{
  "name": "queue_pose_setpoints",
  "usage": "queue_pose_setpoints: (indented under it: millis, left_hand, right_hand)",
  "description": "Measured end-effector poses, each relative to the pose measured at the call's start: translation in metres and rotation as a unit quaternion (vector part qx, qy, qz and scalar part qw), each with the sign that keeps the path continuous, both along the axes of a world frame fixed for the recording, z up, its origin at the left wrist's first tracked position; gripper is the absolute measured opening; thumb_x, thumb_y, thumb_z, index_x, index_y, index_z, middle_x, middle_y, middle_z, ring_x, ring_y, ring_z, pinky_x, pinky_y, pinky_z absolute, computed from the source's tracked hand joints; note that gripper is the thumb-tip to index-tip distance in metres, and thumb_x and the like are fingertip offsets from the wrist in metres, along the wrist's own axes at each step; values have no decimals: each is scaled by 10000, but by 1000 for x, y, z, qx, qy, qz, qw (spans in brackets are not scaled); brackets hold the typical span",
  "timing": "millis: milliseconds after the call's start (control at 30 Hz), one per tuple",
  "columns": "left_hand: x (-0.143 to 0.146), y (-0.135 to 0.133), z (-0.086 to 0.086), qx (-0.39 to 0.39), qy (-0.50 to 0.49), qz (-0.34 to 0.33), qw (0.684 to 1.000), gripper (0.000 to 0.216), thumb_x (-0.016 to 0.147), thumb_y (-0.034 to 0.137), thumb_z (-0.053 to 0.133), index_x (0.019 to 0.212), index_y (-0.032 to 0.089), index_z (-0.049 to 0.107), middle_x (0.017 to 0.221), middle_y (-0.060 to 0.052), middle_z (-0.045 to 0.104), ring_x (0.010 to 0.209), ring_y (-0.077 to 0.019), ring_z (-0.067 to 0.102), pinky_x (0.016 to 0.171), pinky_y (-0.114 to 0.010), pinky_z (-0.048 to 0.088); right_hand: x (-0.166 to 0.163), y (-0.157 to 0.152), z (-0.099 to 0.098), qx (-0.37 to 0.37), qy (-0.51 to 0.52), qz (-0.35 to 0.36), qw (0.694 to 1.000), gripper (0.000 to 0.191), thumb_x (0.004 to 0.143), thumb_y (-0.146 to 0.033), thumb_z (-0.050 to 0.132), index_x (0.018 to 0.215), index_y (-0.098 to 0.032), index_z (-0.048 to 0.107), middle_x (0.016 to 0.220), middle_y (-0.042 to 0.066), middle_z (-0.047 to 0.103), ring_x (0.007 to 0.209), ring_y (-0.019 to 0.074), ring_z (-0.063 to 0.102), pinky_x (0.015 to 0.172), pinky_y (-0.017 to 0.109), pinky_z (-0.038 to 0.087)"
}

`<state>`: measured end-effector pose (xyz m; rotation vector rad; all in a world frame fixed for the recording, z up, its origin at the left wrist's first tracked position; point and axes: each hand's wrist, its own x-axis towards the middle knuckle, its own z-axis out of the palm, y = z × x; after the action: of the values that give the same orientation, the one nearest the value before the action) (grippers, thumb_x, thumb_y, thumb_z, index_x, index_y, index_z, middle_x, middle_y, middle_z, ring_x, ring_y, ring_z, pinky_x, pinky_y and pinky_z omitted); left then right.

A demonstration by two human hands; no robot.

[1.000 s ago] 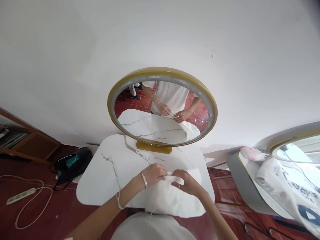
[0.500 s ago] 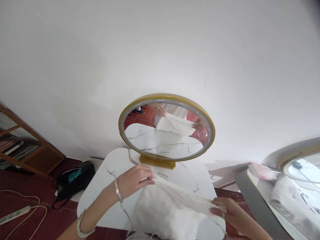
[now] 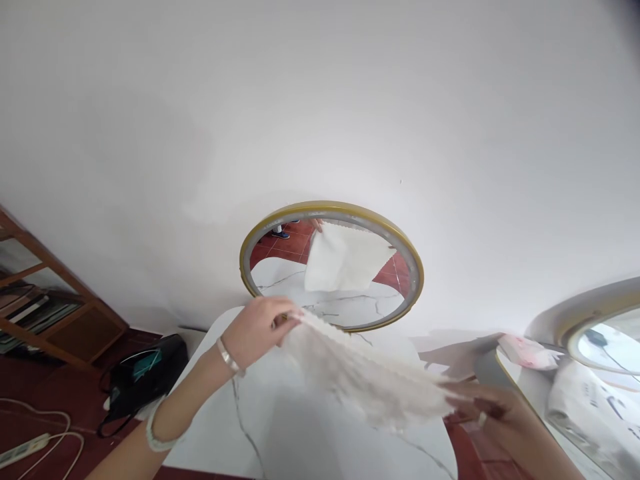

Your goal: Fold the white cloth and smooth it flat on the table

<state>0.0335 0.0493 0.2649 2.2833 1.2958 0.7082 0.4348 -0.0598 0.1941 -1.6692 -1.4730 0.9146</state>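
A white cloth (image 3: pixel 360 373) with a scalloped edge is stretched in the air over the white marbled table (image 3: pixel 280 433). My left hand (image 3: pixel 260 330) pinches one upper corner between thumb and fingers; a silver bracelet and a pale bangle circle that arm. At the other end, my right hand (image 3: pixel 493 407), with a ring on one finger, is closed on the opposite corner, slightly blurred by motion. Behind the cloth stands an oval mirror (image 3: pixel 331 207) in a gold frame, reflecting the raised cloth and part of a hand. The mirror's base is hidden behind the cloth and my left hand.
A second table at right holds another gold-rimmed mirror (image 3: pixel 575 320), a pink-and-white packet (image 3: pixel 529 351) and a printed white cloth item (image 3: pixel 585 407). At left are a wooden shelf (image 3: pixel 90 327) with books, a black bag (image 3: pixel 155 373) and a power strip (image 3: pixel 23 452) on the red floor.
Both hands have lifted the cloth; its lower part, earlier draped low near the table's front, now swings up and forward. My right hand has moved outward to the right.
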Motion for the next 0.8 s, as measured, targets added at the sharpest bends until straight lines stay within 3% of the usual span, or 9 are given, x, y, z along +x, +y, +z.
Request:
queue_pose_setpoints:
  millis: [100,167,267,333,400,500,567,667,800]
  left_hand:
    - [23,27,53,116,-53,32,991,236,905,327,496,849,191,681,742,12,688,638,-134,644,674,-249,499]
    - [48,52,91,231,-35,44,971,261,923,329,464,906,170,671,872,-33,691,786,-172,655,779,-298,498]
    - [97,87,123,319,58,67,943,343,937,354,448,1166,143,592,1137,-115,628,957,-224,626,870,-365,468]
    - [130,102,123,306,154,76,936,457,928,420,468,1304,162,504,1250,-154,572,1045,-273,597,910,-418,440]
    - [157,111,111,307,237,63,920,505,918,496,463,1326,199,497,1283,-154,562,1151,-320,534,986,-485,366]
    - [187,116,91,368,305,-16,878,470,926,513,441,1238,187,575,1229,-131,609,1196,-308,491,1041,-469,274]
    - [204,117,83,383,335,-74,858,445,938,481,440,1196,155,599,1167,-131,640,1107,-275,543,978,-411,316]
    - [232,116,74,359,369,-124,848,438,933,469,463,1161,131,626,1108,-140,663,1000,-262,584,870,-378,354]
    - [261,114,66,323,382,-153,852,346,930,420,497,1020,153,699,1012,-118,695,927,-248,603,811,-376,364]
  right_hand:
    - [-15,34,44,132,46,-203,969,385,657,-401,751,977,-186,750,672,45,706,601,211,670,581,312,584]
    - [-30,69,70,269,110,-294,911,401,684,-387,742,1011,-157,718,777,61,716,787,235,702,800,374,579]
    - [-47,124,81,434,144,-289,841,502,761,-433,678,1164,-142,613,1049,94,675,1016,241,662,997,448,473]
    - [-51,152,66,447,132,-260,846,695,759,-476,678,1326,-140,459,1177,132,609,1137,255,600,1032,470,430]
    - [-54,169,40,416,79,-245,872,854,755,-524,669,1434,-161,301,1347,186,470,1256,281,498,1038,487,408]
    - [-57,178,-5,385,-60,-244,888,840,791,-577,594,1463,-198,263,1527,188,194,1386,316,300,1077,507,334]
    - [-58,178,-31,360,-96,-256,892,774,823,-586,526,1442,-175,306,1493,188,286,1367,328,317,1069,504,320]
    - [-55,176,-58,285,-38,-293,912,689,850,-594,434,1363,-136,395,1262,187,537,1157,336,509,927,464,411]
    - [-46,178,-75,239,28,-320,917,613,836,-578,431,1239,-120,483,982,122,612,863,265,558,768,387,430]
